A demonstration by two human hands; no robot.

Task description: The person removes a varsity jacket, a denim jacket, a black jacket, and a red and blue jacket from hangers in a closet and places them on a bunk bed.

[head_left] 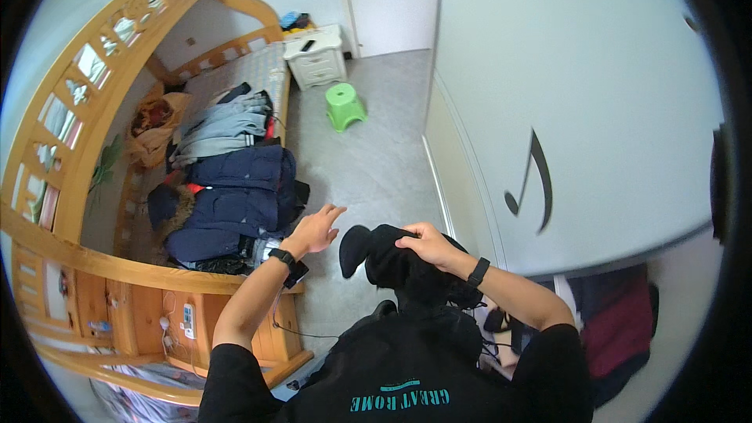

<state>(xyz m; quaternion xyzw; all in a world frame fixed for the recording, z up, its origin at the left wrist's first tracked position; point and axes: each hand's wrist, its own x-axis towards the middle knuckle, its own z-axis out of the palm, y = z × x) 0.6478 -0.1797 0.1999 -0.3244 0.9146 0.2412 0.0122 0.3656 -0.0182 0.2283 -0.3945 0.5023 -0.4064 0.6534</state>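
Observation:
A bunched black cloth garment [390,255] hangs in front of my body, gripped at its top by my right hand [429,244]. To the left of that garment my left hand [317,229] is held up with its fingers apart and nothing in them. Both wrists wear dark bands. On the lower bunk beyond my left hand lies a navy padded coat [241,188] with a fur-trimmed hood, and a pile of grey clothes [226,123] lies farther along. The lower end of the black garment merges with my black shirt, so its edge there cannot be made out.
A wooden bunk bed [176,273] curves along the left. Ahead on the grey floor stand a green plastic stool [344,107] and a white nightstand [317,61]. A large white panel [587,100] with music-note decals fills the right, with dark and maroon clothes [617,329] beneath it.

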